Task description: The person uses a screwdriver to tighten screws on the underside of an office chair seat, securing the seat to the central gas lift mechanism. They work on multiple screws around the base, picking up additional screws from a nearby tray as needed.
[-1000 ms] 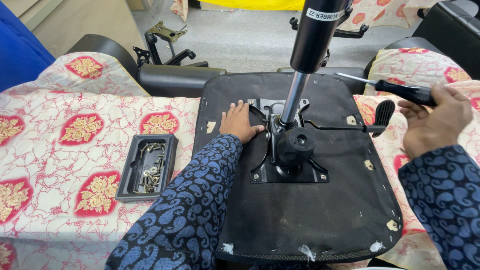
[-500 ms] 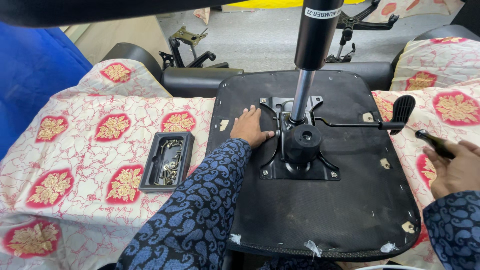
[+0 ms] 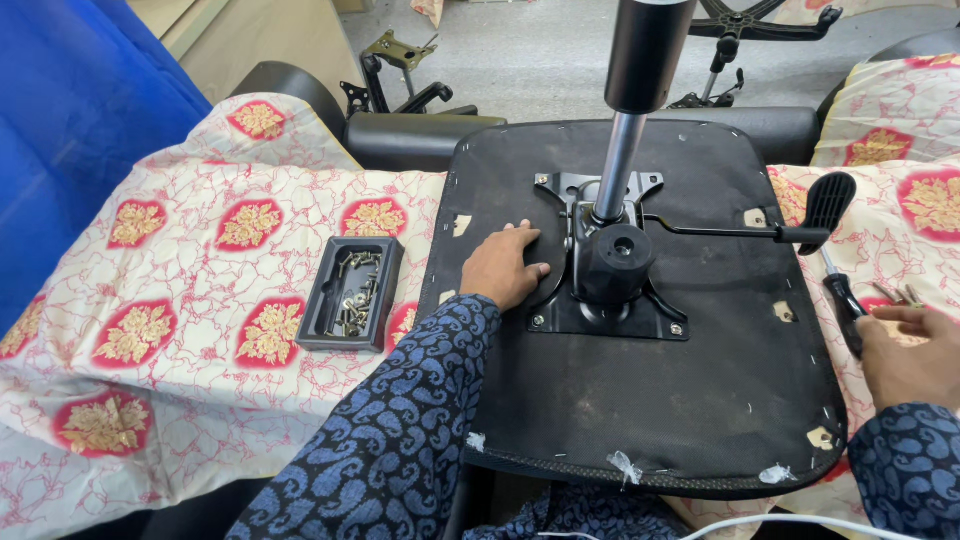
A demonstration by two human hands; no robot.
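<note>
An upturned black seat base (image 3: pixel 640 400) lies across the cloth-covered surface (image 3: pixel 200 270), its underside facing up, and a black metal plate (image 3: pixel 610 300) with a gas cylinder (image 3: pixel 628 150) standing out of it sits at the middle. Judging by the bolt heads visible at the plate's near corners, the mechanism looks already mounted, though whether every bolt is in or tight cannot be told from here. The left hand (image 3: pixel 505 268) rests flat on the seat base just beside the plate, fingers spread and holding nothing. The right hand (image 3: pixel 905 350) lies at the right edge, beside a screwdriver (image 3: pixel 842 300) that rests on the cloth; its fingers look loosely curled near a few small metal pieces (image 3: pixel 900 295), and whether they grip anything cannot be told. A black lever (image 3: pixel 790 225) sticks out of the mechanism to the right, with its paddle end just above the screwdriver. Left of the seat base, apart from it, a small black tray (image 3: pixel 330 335) holds loose screws (image 3: pixel 355 295). Behind are black cushions (image 3: pixel 420 140) and spare chair parts on the floor (image 3: pixel 520 50); a blue panel (image 3: pixel 80 130) stands at the left. The upright cylinder stands between the hands and crowds the far side of the plate.
</note>
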